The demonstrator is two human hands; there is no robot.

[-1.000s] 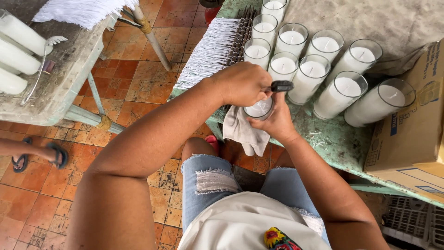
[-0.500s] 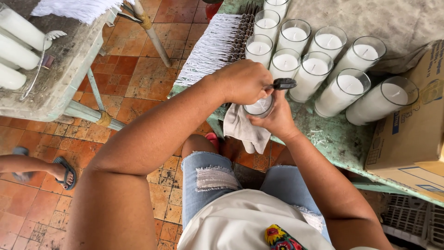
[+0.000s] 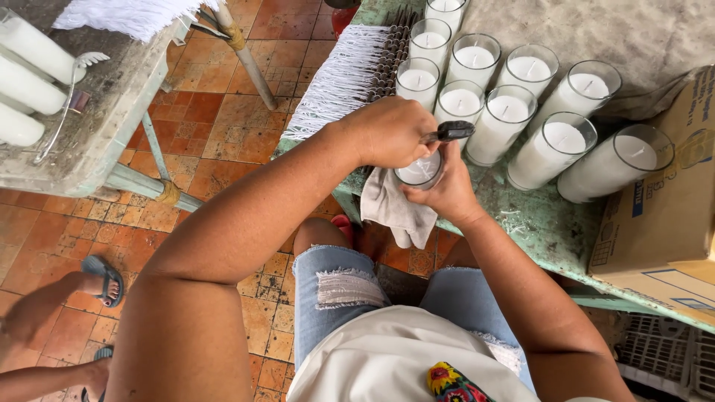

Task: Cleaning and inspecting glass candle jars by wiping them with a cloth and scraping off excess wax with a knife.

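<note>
Since the earlier frame the foot in a grey sandal point(image 3: 103, 277) at the lower left has stepped further right along the tiled floor point(image 3: 223, 126), while the person's own hands have stayed put over the glass candle point(image 3: 419, 170) at the near edge of the green counter point(image 3: 536, 223). The left hand point(image 3: 391, 132) is clenched around a dark-handled tool point(image 3: 449, 132); only the handle end pokes out past the knuckles, and its working tip is hidden. The right hand point(image 3: 445, 193) cups the glass from below, its fingers point(image 3: 414, 195) grasping the jar together with a grey cloth point(image 3: 397, 210) that hangs off the counter edge. Most of that jar is covered; only part of its white wax top shows. Behind it stand eleven more filled glass candles point(image 3: 551, 149) in close rows, the farthest one cut off by the top edge. A fringe of white wicks point(image 3: 339, 82) lies left of them. A cardboard box point(image 3: 663, 216) is cropped at the right. On the second counter point(image 3: 97, 126), upper left, three white candles point(image 3: 26, 82) are partly out of view.
</note>
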